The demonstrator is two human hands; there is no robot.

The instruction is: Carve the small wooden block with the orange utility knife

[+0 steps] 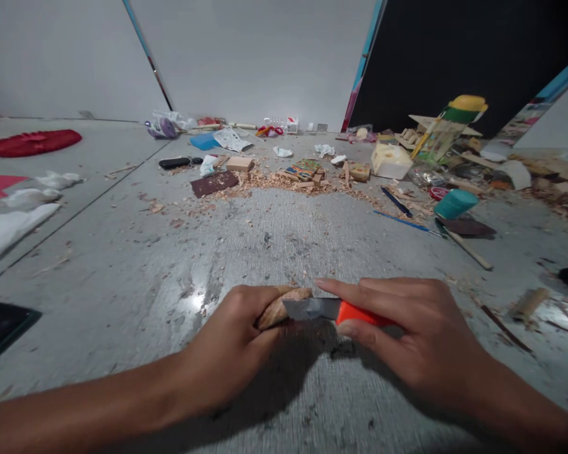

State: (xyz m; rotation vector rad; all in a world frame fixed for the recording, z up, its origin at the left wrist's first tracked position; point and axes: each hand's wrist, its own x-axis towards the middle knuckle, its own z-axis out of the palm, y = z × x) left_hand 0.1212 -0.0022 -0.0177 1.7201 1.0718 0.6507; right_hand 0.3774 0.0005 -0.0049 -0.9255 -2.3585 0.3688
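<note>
My left hand point(231, 343) is closed around a small light-brown piece of wood point(280, 307), low in the middle of the view. My right hand point(407, 334) grips a knife with an orange handle point(360, 315). Its grey metal blade point(312, 308) lies against the end of the wood that sticks out of my left fist. Both hands hover just above the grey floor point(274, 233), and most of the wood is hidden in my left hand.
Wood shavings point(284, 183) and small blocks litter the floor further back. A teal cup point(455, 203), brushes, a white container point(390, 161) and cardboard scraps lie at the right. Red mats and white cloths sit at the left; a black phone point(2, 325) is near the left edge.
</note>
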